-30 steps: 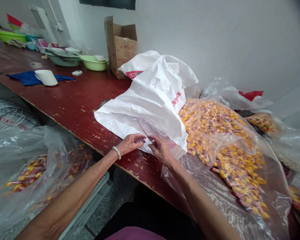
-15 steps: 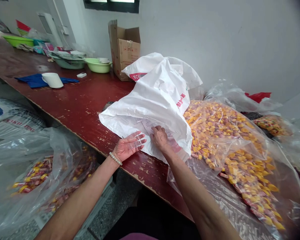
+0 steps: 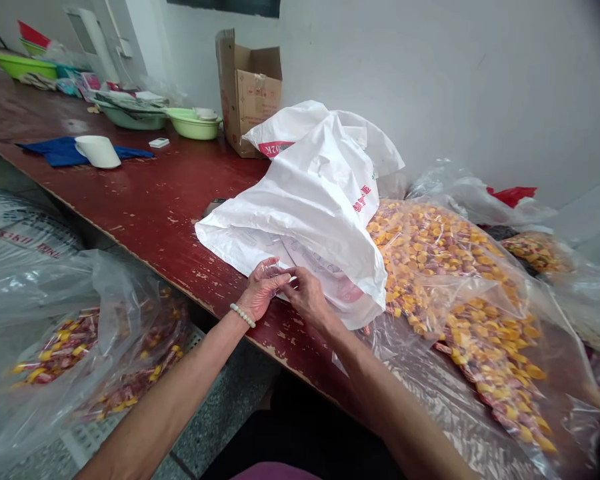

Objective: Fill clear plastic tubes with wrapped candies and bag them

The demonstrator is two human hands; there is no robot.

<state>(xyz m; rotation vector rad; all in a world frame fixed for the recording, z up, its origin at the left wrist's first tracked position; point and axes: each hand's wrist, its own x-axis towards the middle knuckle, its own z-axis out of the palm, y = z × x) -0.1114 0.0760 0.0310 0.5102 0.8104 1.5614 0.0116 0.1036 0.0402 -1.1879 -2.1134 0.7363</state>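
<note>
At the mouth of a white woven sack, both hands meet above the table's front edge. My left hand, with a beaded bracelet at its wrist, is palm up and curled round small clear plastic pieces. Their exact kind is hard to make out. My right hand has its fingers pinched together against the left fingers; what lies between its fingertips is hidden. More clear pieces show faintly inside the sack's mouth.
A large clear bag of yellow-capped pieces lies right of the sack. Another clear bag of red and yellow pieces sits lower left. On the red table are a white mug, a green basin and an open carton.
My right hand has come out of the sack's mouth and moved left to meet my left hand. My left fingers, outstretched before, are now curled. The view has shifted slightly.
</note>
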